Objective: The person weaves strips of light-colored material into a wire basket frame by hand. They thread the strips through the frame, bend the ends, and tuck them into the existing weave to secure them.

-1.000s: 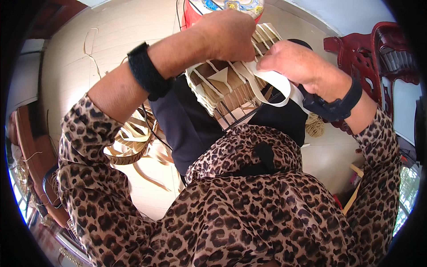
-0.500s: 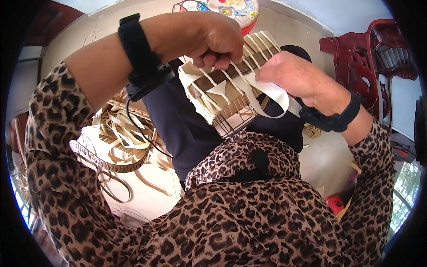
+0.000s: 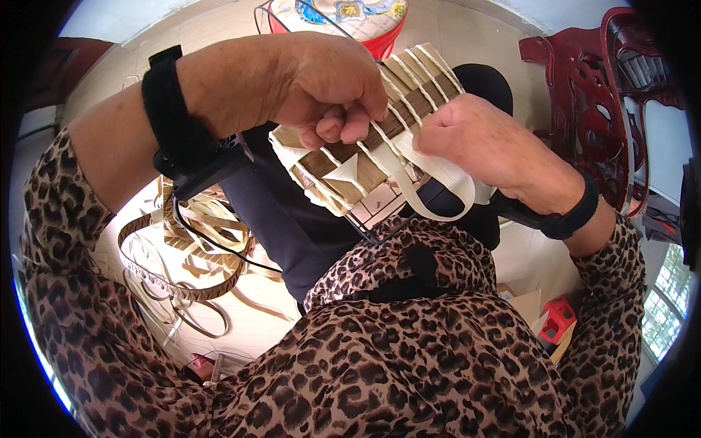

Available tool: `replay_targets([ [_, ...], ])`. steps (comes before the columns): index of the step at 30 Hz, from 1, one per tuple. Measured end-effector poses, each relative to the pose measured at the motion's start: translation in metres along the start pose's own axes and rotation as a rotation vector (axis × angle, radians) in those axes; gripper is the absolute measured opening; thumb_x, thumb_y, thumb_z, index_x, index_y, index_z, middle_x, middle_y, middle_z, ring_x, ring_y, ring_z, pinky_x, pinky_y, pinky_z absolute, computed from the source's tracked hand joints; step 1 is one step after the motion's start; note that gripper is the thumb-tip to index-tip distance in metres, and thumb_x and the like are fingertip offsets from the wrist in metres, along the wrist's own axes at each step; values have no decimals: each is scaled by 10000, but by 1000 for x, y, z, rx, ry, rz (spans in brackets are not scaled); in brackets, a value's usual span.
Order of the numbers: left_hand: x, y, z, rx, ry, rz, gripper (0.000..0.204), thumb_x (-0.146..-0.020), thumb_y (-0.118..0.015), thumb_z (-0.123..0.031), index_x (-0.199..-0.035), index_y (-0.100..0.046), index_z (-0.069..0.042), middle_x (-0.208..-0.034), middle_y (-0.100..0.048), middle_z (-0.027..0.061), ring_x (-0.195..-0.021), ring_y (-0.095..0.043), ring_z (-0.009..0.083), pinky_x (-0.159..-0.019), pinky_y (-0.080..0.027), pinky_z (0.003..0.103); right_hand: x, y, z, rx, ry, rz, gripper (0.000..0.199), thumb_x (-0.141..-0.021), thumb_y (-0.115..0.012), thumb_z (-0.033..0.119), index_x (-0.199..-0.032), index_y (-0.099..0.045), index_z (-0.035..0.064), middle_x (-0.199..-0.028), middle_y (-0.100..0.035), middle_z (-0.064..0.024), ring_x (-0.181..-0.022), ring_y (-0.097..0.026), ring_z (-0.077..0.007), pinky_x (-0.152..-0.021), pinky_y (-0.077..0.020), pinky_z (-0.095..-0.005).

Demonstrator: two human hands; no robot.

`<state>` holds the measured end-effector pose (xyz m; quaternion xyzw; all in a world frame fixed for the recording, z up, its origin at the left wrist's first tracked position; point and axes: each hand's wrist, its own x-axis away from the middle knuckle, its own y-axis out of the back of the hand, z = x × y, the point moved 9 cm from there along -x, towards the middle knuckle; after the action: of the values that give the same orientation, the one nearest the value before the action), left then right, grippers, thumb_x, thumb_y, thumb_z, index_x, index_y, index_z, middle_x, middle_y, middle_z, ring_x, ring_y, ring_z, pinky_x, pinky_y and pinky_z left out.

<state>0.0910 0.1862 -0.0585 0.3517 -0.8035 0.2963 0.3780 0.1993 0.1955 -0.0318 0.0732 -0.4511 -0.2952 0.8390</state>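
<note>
One woven panel [image 3: 369, 142] is pinched by both hands, left [image 3: 328, 87] and right [image 3: 475, 139], closed on its strips.

place: home craft corner | signs: carved red wooden chair [image 3: 584, 95]; pale tiled floor [image 3: 241, 321]; heap of loose weaving strips [image 3: 190, 255]

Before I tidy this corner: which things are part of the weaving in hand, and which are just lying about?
In hand:
left hand gripping the woven panel
right hand on the loose white strip

Lying about:
pile of cut strips on the floor
red carved chair
red tub
small red stool
</note>
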Motion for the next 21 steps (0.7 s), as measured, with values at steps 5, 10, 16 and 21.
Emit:
replay_targets([
  [5,4,3,4,38,-17,16,358,-879,-486,-98,-546,-536,24,-427,-506,105,-282,-405,127,-264,-329,262,5,-3,5,48,78,39,297,-820,-545,168,-578,-483,7,-545,-392,58,-501,-336,-42,-449,-276,-271],
  [10,11,7,7,140,-3,45,342,-888,-490,-103,-572,-535,22,-430,-510,106,-282,-404,125,-261,-334,259,5,0,14,62,106,17,292,-794,-545,192,-634,-499,-47,-537,-395,-69,-489,-355,-141,-476,-334,-324],
  [16,10,9,8,146,-5,36,198,-894,-499,-91,-730,-547,10,-435,-503,97,-271,-363,106,-251,-296,248,3,2,30,165,174,11,297,-766,-546,203,-688,-535,-84,-560,-439,-227,-484,-416,-278,-513,-392,-389],
  [21,13,10,6,140,-18,30,192,-890,-499,-87,-726,-536,7,-433,-488,87,-273,-343,101,-251,-286,251,-2,3,23,176,116,42,230,-750,-559,158,-701,-569,-66,-631,-519,-242,-532,-519,-325,-530,-422,-414],
])
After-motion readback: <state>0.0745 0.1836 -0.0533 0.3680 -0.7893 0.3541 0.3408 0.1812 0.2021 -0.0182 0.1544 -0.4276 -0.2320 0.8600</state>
